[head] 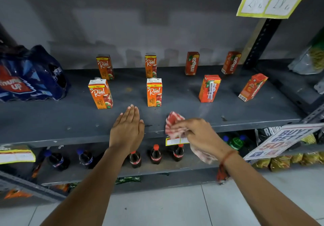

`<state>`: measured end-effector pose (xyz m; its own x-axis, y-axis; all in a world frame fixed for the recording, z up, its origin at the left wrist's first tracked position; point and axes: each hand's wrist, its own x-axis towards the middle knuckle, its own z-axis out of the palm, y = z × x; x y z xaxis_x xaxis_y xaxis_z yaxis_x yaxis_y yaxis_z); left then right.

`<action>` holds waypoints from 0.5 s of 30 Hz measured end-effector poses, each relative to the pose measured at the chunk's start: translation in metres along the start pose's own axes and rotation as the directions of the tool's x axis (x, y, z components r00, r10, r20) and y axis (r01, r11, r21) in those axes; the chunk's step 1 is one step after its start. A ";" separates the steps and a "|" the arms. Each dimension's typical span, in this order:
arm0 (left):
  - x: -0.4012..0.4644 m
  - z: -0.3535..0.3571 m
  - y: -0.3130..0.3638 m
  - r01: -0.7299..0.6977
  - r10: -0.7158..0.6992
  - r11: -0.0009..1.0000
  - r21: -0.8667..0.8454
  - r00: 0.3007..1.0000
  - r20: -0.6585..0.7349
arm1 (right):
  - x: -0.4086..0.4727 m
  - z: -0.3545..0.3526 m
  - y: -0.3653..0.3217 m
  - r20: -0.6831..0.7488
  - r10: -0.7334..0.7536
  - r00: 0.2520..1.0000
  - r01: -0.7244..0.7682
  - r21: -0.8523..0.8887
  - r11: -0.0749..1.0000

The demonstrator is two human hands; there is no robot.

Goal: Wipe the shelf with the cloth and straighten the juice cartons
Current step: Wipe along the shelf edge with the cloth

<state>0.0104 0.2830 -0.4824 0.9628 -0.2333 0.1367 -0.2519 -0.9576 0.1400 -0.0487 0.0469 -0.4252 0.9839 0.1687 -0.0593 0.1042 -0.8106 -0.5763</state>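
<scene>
My left hand (128, 129) lies flat, palm down, at the front edge of the grey shelf (70, 120), its fingers (131, 111) straight and pressed together, holding nothing; the fingertips stop just short of the nearest juice cartons. My right hand (194, 131) is to the right of it at the same front edge, fingers (177, 129) bunched tight around the red-and-white cloth (173, 120), part of which sticks out beyond my knuckles over the shelf while more of it hangs below my palm. Eight cartons stand on the shelf in two loose rows, well apart from one another. In the front row, the left apple carton (100, 94) stands just beyond and to the left of my left hand, and the second apple carton (154, 92) stands just beyond and to the right of it, both facing me. Further right in that row, one mango carton (209, 89) is turned so its straw side faces me, and another mango carton (252, 87) near the right end of the shelf looks tilted and turned at an angle. The back row holds two apple cartons (105, 67) (150, 65) and two mango cartons (192, 63) (231, 62) near the rear wall. At the left end of the shelf sits a blue wrapped pack of cola bottles (33, 75). Below the shelf, small soda bottles (155, 154) stand in a row.
</scene>
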 end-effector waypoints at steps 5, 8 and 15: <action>-0.011 -0.002 -0.012 -0.052 0.053 0.998 -0.019 0.999 0.007 | -0.019 -0.024 0.001 0.284 -0.013 0.959 -0.058 0.240 0.969; -0.028 -0.006 -0.023 -0.040 0.041 0.999 0.007 0.998 -0.050 | -0.013 -0.022 -0.004 0.206 -0.036 0.978 -0.035 0.334 0.942; -0.053 -0.016 -0.097 0.137 -0.132 0.989 0.048 0.987 -0.093 | 0.011 0.007 -0.038 0.084 -0.134 0.987 0.078 0.480 0.874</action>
<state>-0.0179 0.3906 -0.4876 0.9743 -0.0879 0.2075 -0.1127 -0.9875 0.1105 -0.0426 0.0837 -0.4096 0.9454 0.3223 -0.0493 0.0982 -0.4256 -0.8996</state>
